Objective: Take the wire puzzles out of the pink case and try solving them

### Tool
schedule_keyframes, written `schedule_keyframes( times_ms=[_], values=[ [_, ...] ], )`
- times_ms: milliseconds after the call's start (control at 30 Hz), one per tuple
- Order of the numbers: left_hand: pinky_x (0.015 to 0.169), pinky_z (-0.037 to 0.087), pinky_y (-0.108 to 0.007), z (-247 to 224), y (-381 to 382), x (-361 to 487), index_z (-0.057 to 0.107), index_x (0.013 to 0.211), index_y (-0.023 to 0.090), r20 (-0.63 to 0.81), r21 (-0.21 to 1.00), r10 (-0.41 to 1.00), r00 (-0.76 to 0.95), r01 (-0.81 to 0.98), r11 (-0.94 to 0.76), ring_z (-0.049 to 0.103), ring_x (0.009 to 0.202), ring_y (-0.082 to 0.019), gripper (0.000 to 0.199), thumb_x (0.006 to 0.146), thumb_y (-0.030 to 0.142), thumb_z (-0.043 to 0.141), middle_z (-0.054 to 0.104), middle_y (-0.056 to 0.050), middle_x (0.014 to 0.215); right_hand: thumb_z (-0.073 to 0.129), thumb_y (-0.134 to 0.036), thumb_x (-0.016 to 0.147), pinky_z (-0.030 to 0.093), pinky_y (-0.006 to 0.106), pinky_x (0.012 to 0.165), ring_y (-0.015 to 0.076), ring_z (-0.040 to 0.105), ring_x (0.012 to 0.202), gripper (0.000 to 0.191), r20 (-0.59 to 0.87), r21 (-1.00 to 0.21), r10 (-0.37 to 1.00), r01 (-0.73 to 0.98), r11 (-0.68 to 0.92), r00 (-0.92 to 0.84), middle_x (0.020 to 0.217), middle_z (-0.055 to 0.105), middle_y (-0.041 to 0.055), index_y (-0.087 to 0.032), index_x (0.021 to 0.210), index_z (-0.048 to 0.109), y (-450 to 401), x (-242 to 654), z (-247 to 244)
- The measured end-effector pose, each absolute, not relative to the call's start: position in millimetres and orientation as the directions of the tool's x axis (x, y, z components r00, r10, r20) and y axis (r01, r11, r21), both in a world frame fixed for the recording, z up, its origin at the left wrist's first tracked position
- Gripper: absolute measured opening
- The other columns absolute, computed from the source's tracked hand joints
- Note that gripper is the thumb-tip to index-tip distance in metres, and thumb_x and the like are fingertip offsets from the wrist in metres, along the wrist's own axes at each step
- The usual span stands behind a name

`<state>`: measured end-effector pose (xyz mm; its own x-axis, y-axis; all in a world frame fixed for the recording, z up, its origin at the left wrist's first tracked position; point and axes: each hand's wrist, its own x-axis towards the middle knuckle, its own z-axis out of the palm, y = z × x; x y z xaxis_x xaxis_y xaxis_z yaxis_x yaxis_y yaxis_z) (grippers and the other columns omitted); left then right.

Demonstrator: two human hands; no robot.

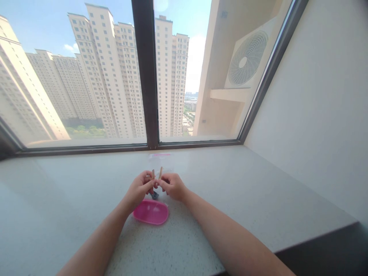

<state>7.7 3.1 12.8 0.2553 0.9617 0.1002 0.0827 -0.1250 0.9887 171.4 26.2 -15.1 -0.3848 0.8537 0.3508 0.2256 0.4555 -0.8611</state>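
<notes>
My left hand (143, 184) and my right hand (171, 185) meet above the pale countertop, fingertips almost touching. Pinched in the left fingers is a short, narrow, light-brown piece (153, 173) that looks wooden. A similar light-brown strip (160, 172) stands up from the right fingers, tilted slightly. Whether the two pieces join lower down is hidden by the fingers. Just under the left fingers is a small dark grey thing (155, 195), too small to name. Nearer to me, by my left wrist, lies a shallow pink oval tray (151, 212).
Behind the hands lies a clear plastic bag (161, 156) with a pink strip. A dark-framed window (151, 96) rises at the countertop's (244, 199) far edge, and a white wall (313, 115) bounds the right side. The counter's front edge shows at lower right.
</notes>
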Motion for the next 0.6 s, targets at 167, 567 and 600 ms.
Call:
schedule_keyframes(
  times_ms=[167, 567, 600],
  values=[
    [0.049, 0.037, -0.022, 13.4, 3.1, 7.4, 0.045, 0.083, 0.017, 0.101, 0.990, 0.965, 0.243, 0.073, -0.122, 0.053, 0.051, -0.011, 0.025, 0.074, 0.034, 0.063, 0.059, 0.002, 0.063, 0.053, -0.030, 0.083, 0.030, 0.017, 0.045, 0.0061, 0.043, 0.044, 0.027, 0.371, -0.844, 0.855, 0.252, 0.474, -0.363, 0.050, 0.051, -0.0031, -0.013, 0.062, 0.057, 25.6, 168.7, -15.3],
    [0.047, 0.034, -0.023, 12.6, 4.5, 7.5, 0.049, 0.081, 0.016, 0.140, 0.982, 0.976, 0.166, 0.101, -0.158, 0.051, 0.048, -0.010, 0.027, 0.080, 0.041, 0.056, 0.060, 0.000, 0.063, 0.053, -0.028, 0.082, 0.033, 0.018, 0.045, 0.0065, 0.044, 0.044, 0.024, 0.353, -0.874, 0.876, 0.218, 0.434, -0.330, 0.050, 0.052, -0.0032, -0.013, 0.064, 0.058, 26.7, 168.8, -15.8],
    [0.047, 0.034, -0.023, 12.4, 4.7, 7.5, 0.049, 0.081, 0.016, 0.139, 0.983, 0.976, 0.166, 0.098, -0.157, 0.051, 0.048, -0.010, 0.027, 0.080, 0.041, 0.056, 0.061, 0.000, 0.063, 0.052, -0.028, 0.083, 0.034, 0.018, 0.045, 0.0065, 0.045, 0.043, 0.023, 0.341, -0.884, 0.879, 0.204, 0.420, -0.334, 0.050, 0.052, -0.0031, -0.013, 0.066, 0.058, 26.6, 168.7, -16.0]
  ],
)
